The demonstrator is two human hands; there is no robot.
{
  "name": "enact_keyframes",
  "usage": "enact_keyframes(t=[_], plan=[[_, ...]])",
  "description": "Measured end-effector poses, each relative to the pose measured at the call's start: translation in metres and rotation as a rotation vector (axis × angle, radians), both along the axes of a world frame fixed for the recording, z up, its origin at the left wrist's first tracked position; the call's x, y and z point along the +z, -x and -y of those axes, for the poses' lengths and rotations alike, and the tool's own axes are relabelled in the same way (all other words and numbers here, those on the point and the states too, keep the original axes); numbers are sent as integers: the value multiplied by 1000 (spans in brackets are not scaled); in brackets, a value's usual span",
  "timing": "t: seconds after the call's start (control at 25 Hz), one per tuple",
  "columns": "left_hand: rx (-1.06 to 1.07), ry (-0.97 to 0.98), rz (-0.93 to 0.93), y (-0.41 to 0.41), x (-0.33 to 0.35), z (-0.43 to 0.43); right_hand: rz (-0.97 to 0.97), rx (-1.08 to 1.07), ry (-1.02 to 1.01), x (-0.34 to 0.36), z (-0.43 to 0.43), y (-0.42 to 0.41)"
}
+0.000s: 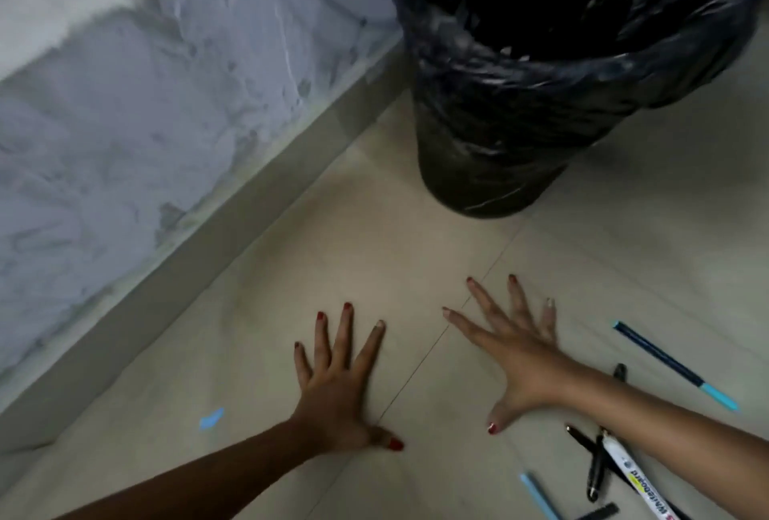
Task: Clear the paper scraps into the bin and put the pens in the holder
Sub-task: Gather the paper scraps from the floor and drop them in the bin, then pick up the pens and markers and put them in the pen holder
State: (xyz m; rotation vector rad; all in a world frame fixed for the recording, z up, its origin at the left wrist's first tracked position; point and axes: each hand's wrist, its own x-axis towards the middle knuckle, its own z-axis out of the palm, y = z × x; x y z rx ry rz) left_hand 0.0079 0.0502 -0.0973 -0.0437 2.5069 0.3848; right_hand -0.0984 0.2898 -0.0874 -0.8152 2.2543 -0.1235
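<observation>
Left hand [337, 378], right hand [516, 357] flat on floor [624, 253], fingers splayed (grip apart, empty)

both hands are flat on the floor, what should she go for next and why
Probably the left hand should pinch up the blue scrap lying just to its left and drop it in the bin. Both hands are empty, and it is the only scrap in view.

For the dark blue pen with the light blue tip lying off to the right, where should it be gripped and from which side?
Probably a pinch across the middle of the dark barrel of the blue pen, coming from above. It lies flat on the floor, slanted, apart from the other pens, so both long sides look free. The right hand, spread open, is nearer.
</observation>
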Motion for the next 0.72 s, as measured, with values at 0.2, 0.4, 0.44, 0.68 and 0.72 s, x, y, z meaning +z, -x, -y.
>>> enact_keyframes(t=[0.2, 0.4, 0.44, 0.68, 0.72], plan=[[2, 27, 115, 5, 8, -1, 54, -42, -123, 10, 13, 7], [-110, 20, 402, 55, 88, 3, 162, -8, -506, 63, 55, 23], [-31, -72, 315, 65, 119, 5, 155, 13, -548, 87, 78, 33], [723, -593, -676, 58, 372, 22, -149, -328, 109, 365, 156, 48], [738, -677, -751, 58, 416, 20, -155, -406, 255, 419, 148, 39]])
